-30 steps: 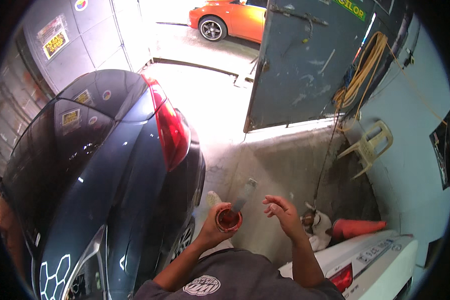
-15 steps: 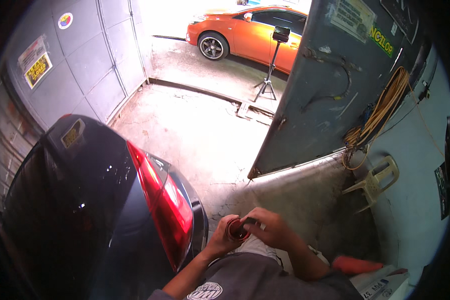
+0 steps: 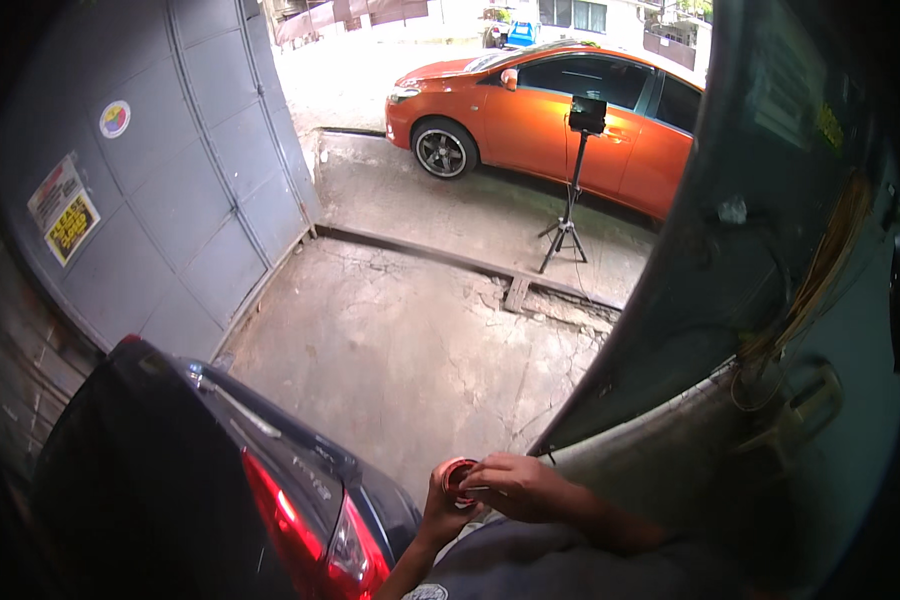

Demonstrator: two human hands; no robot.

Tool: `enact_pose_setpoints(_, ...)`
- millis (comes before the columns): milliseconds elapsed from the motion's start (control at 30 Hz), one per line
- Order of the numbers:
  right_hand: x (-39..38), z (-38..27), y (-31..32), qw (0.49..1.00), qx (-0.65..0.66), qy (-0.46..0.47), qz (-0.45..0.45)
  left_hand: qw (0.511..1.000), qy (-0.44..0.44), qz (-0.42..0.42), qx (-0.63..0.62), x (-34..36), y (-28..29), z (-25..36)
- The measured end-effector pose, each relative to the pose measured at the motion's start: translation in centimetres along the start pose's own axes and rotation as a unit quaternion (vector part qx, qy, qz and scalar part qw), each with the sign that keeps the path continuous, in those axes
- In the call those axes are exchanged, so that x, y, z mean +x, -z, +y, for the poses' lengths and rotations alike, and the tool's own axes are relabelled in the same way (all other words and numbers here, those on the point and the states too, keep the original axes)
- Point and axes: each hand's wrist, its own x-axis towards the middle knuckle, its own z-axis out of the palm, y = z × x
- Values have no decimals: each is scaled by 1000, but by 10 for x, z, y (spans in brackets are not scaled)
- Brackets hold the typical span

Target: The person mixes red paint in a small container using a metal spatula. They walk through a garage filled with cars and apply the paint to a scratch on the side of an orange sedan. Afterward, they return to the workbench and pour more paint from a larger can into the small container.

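Note:
My left hand (image 3: 444, 513) is wrapped around a small red round container (image 3: 457, 474), its open mouth facing up in front of my body. The inside of the container looks dark. My right hand (image 3: 513, 484) reaches over from the right, its fingers bent together at the container's mouth. Whatever those fingers pinch is hidden beneath them. Just left of my hands is the rear of a dark car (image 3: 160, 470) with a red and clear tail light (image 3: 315, 535).
A grey metal gate (image 3: 170, 190) stands on the left, a dark gate panel (image 3: 710, 260) on the right. Beyond the concrete floor (image 3: 390, 340) are a raised sill, a tripod (image 3: 567, 230) with a black device, and an orange car (image 3: 540, 125). A pale chair (image 3: 805, 410) sits in shadow.
The view has tilted up and swung, showing more street. My right hand has moved closer over the container's mouth; the small dark object seen in its fingers is now hidden.

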Motion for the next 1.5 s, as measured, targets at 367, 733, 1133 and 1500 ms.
enact_pose_setpoints(367, 76, 166, 116, 995, -37, -45, 87, 997, -26, -21, 70, 228, -29, -52)
enact_pose_setpoints(733, 198, 301, 160, 959, -102, -131, 228, 962, -165, -152, 156, 487, 13, -91)
enact_pose_setpoints(1133, 307, 385, 178, 951, -137, -184, 209, 964, -149, -191, 113, 620, 69, -124)
enact_pose_setpoints(1500, 333, 415, 200, 941, -163, -207, 212, 956, -181, -208, 100, 672, 74, -125)
